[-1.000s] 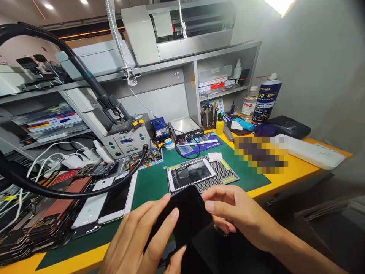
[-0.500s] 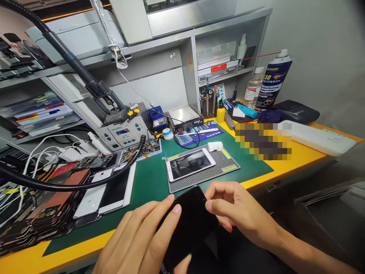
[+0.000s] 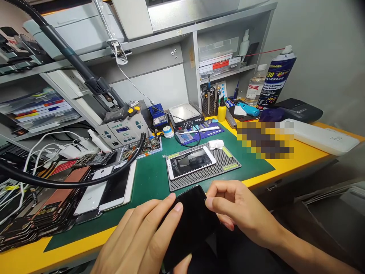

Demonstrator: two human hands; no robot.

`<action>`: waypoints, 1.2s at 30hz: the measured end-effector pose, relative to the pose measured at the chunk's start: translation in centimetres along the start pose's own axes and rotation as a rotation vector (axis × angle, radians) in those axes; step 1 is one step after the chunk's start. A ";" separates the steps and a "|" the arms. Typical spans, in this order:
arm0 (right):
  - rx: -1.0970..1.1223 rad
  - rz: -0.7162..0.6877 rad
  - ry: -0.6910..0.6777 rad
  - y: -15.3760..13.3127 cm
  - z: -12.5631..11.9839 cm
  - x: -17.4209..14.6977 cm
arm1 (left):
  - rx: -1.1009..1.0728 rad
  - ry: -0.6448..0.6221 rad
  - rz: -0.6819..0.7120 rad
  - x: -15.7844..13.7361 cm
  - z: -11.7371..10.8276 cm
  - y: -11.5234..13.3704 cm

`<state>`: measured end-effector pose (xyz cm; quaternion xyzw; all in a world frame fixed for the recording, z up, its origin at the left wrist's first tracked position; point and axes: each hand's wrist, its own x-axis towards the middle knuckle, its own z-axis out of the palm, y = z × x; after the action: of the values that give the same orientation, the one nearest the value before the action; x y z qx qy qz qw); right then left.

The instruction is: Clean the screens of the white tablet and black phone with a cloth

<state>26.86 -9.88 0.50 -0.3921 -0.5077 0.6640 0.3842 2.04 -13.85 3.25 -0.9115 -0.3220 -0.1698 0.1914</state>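
A black smartphone (image 3: pixel 189 228) is held tilted in front of the bench's near edge, its dark glossy face towards me. My left hand (image 3: pixel 145 232) grips it from the left, two fingertips resting on the face and the thumb at its lower edge. At the upper right edge, my right hand (image 3: pixel 234 209) pinches the phone between thumb and bent fingers; some of those fingertips are hidden behind it. Just beyond the hands, a white-framed phone (image 3: pixel 192 163) lies face up on a grey perforated pad (image 3: pixel 225 167), with a crumpled white wad (image 3: pixel 216 144) beside it.
Left on the green mat (image 3: pixel 148 179) are stacked phone parts (image 3: pixel 42 217) and white phones (image 3: pixel 92 192). A black hose (image 3: pixel 71 185) arches over them. Behind stand a soldering station (image 3: pixel 124 131), a yellow bottle (image 3: pixel 221 110) and a spray can (image 3: pixel 276 78). A long white device (image 3: pixel 319 139) lies right.
The view has shifted slightly, so the bench sits a little differently in frame. Both hands keep nearly the same grip on the black smartphone.
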 end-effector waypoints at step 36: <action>0.149 0.178 -0.210 0.4 -0.6 -0.6 | -0.275 -0.129 -0.107 1.0 -2.9 -0.5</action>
<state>27.63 -10.27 0.04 -0.3343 -0.4577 0.7685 0.2969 1.92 -14.33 6.36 -0.9196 -0.3556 -0.1632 0.0345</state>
